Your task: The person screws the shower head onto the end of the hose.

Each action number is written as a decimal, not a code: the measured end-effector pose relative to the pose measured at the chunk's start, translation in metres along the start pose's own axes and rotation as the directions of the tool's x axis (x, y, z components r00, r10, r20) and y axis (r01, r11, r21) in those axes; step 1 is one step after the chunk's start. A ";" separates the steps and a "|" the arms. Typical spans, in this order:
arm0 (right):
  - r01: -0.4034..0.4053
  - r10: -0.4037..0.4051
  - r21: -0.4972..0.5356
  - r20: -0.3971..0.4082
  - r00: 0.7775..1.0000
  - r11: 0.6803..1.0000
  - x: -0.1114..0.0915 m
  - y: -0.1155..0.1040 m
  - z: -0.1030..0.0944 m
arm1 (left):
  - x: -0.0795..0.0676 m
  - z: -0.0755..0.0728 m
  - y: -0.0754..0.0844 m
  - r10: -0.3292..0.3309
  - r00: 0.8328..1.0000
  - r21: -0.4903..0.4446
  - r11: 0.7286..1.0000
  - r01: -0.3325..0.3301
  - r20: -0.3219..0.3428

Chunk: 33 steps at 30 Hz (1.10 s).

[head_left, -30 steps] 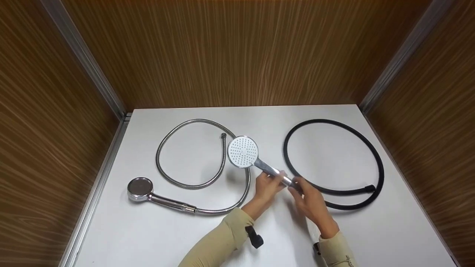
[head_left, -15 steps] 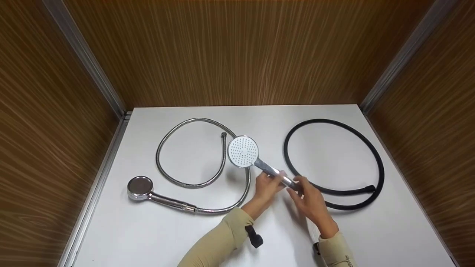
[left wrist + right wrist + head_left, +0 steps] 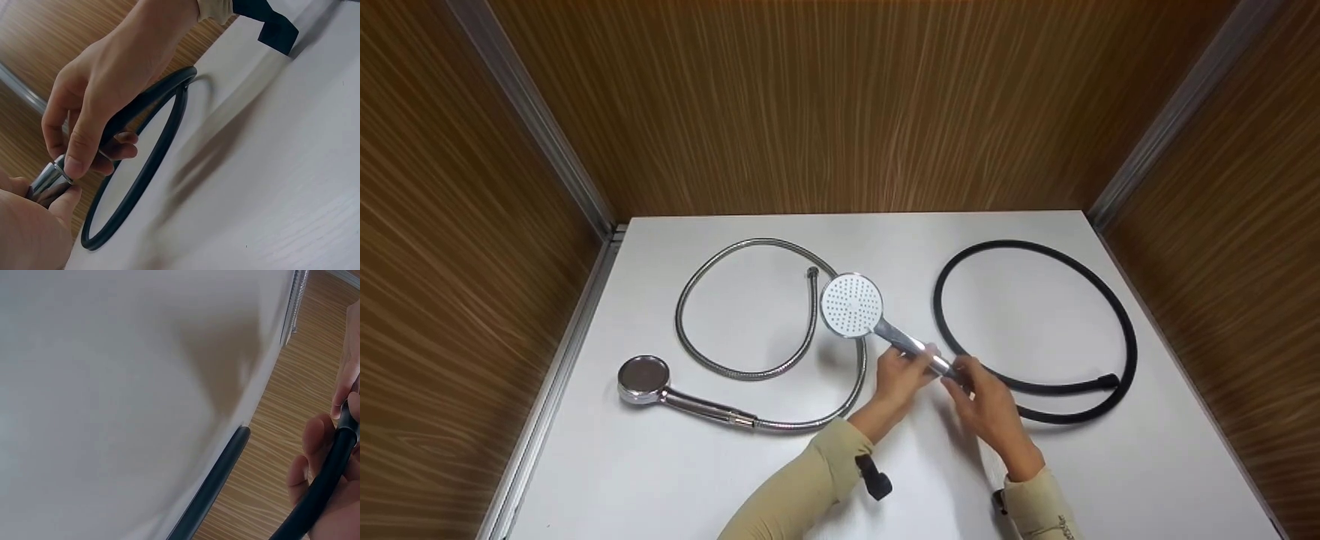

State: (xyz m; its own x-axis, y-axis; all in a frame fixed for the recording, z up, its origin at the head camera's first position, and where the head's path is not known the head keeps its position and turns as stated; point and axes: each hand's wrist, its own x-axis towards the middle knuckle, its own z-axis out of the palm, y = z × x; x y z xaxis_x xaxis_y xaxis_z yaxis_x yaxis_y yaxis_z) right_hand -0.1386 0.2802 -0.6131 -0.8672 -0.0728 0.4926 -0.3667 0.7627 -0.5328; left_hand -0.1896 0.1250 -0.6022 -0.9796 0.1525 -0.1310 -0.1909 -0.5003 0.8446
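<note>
In the head view, a chrome hand shower (image 3: 851, 306) with a white dotted face is held above the table, tilted, its handle running down to the right. My left hand (image 3: 898, 384) grips that handle near its lower end. At the joint below it, my right hand (image 3: 991, 412) pinches the end of a black shower hose (image 3: 1125, 322). The left wrist view has the right thumb on the chrome handle end (image 3: 49, 181). From the right wrist, the black hose (image 3: 326, 478) runs across the right palm up to the joint. Whether the threads are engaged cannot be seen.
A second chrome hand shower (image 3: 643, 379) lies at the left, joined to a coiled metal hose (image 3: 682, 300). The black hose loops across the table's right side. Wood-patterned panels (image 3: 840, 112) enclose the white table (image 3: 660, 480) at the back and sides.
My right fingers have shifted slightly around the joint between the handle and the hose. The left hand and the hand shower hold nearly the same place.
</note>
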 end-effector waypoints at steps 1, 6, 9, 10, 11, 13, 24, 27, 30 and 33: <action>-0.004 0.004 -0.001 0.002 1.000 1.000 0.000 0.000 0.000 | 0.000 0.000 0.000 -0.003 1.000 -0.003 1.000 0.003 0.000; -0.007 0.007 -0.005 0.005 1.000 1.000 0.000 0.000 0.000 | 0.000 0.001 0.000 -0.005 1.000 -0.014 1.000 0.004 -0.003; -0.013 0.013 -0.002 0.009 1.000 1.000 0.000 0.000 0.000 | 0.001 0.002 0.000 0.007 1.000 -0.008 1.000 -0.007 -0.010; -0.018 0.018 -0.001 0.012 1.000 1.000 0.000 0.000 0.000 | 0.001 0.002 -0.001 0.011 1.000 -0.003 1.000 -0.011 -0.010; -0.024 0.024 0.000 0.015 1.000 1.000 0.000 0.000 0.000 | 0.001 0.002 -0.001 0.011 1.000 -0.002 1.000 -0.011 -0.011; -0.033 0.033 0.001 0.023 0.999 0.999 0.000 0.000 -0.001 | 0.001 0.002 -0.001 0.013 1.000 0.000 1.000 -0.013 -0.011; -0.038 0.039 -0.045 0.038 0.998 0.998 -0.002 -0.001 -0.001 | -0.001 0.002 0.001 0.009 1.000 -0.006 1.000 -0.009 -0.003; -0.032 0.033 -0.038 0.027 0.999 0.999 -0.002 -0.001 -0.001 | -0.001 0.002 0.001 0.011 1.000 -0.006 1.000 -0.011 -0.005; -0.028 0.029 -0.016 0.012 1.000 0.999 -0.003 -0.001 -0.001 | -0.001 0.001 0.001 0.012 1.000 -0.003 1.000 -0.012 -0.005; -0.029 0.029 -0.002 0.007 1.000 1.000 -0.002 0.000 -0.001 | -0.001 0.002 0.001 0.013 1.000 -0.003 1.000 -0.013 -0.015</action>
State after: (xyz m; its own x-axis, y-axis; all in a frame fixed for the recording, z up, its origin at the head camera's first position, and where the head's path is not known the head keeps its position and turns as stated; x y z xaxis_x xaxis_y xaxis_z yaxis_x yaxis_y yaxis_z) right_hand -0.1364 0.2812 -0.6133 -0.8798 -0.0546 0.4722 -0.3402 0.7660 -0.5454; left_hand -0.1890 0.1263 -0.6001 -0.9827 0.1332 -0.1283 -0.1787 -0.5047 0.8446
